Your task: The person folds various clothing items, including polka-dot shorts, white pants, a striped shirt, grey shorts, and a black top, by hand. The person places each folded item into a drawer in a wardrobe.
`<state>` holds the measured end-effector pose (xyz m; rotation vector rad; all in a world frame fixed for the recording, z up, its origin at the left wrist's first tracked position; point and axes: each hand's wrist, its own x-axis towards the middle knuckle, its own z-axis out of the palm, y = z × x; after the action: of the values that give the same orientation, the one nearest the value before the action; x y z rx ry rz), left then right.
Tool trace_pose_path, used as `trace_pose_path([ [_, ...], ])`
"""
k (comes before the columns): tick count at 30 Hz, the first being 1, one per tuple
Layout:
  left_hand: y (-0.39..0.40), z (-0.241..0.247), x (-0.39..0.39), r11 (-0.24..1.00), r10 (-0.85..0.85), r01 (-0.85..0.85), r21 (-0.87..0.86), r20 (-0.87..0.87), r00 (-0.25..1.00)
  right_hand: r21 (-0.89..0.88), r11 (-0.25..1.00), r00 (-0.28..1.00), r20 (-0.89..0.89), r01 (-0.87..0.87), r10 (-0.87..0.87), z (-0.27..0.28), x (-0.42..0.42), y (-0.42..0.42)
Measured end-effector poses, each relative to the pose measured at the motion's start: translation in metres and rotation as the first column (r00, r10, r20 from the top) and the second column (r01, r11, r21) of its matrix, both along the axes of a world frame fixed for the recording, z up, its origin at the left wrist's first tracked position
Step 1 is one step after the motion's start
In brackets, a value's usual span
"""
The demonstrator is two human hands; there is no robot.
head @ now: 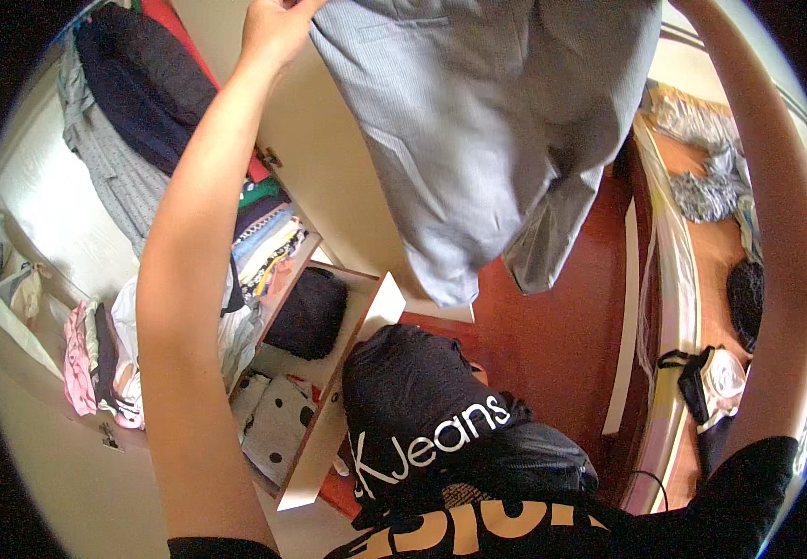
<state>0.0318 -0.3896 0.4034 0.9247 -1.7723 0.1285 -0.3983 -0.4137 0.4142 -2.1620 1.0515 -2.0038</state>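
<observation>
Grey finely striped trousers (445, 133) hang spread out before me, their two legs dangling towards the floor. A welt pocket shows near the top, but the upper edge runs out of the picture. My left hand (281, 31) pinches the trousers' upper left corner, its fingers partly cut off by the frame. On the other side my right forearm reaches up beside the trousers, while the right hand is beyond the top edge. Below the trouser legs is black clothing (410, 412) with white lettering, close against my body.
A pulled-out drawer (368, 314) holds a folded black garment (309, 311) and a dotted grey one (277, 426). Folded clothes (270, 251) fill the wardrobe at left, near its door (333, 147). At right, a bra (717, 381) lies on an orange-brown bed surface (707, 293).
</observation>
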Motion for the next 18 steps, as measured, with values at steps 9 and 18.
trace_pose_path([
  [9,0.015,-0.017,-0.065,0.972,-0.099,0.152,0.18,-0.27,0.958,0.051,0.959,0.956,-0.109,0.278,-0.272,-0.019,-0.026,-0.013],
  [18,0.019,-0.034,-0.073,0.923,0.025,-0.016,0.385,-0.019,1.0,0.166,0.945,0.941,-0.24,0.281,-0.238,-0.042,-0.032,-0.009],
])
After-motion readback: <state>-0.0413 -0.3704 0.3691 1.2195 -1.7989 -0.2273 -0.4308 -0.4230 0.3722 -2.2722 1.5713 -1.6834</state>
